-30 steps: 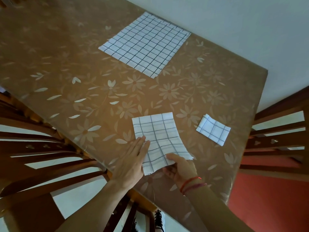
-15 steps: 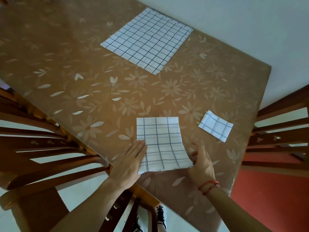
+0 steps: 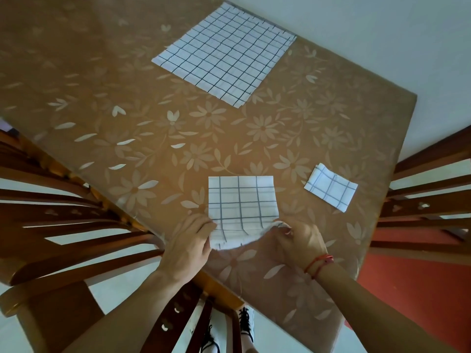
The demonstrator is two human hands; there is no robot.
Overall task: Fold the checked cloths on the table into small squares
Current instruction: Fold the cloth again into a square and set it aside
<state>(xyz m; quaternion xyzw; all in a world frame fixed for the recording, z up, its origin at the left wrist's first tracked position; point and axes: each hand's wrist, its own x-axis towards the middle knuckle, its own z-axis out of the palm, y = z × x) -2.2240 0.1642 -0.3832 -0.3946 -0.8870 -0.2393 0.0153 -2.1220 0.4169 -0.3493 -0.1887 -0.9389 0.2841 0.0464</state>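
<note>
The near edge of the half-folded cloth, at lower centre of the frame, is pinched at its two corners by the left hand and the right hand and is held raised off the table. If one corner were carried further than the other, the fold would likely be skewed. The far edge is not pinned and could be dragged. Half a second earlier the left hand was laid flat and the edge lay down. A folded square is seen at right, and an unfolded cloth at upper centre.

White black-checked cloths; brown floral tablecloth
</note>
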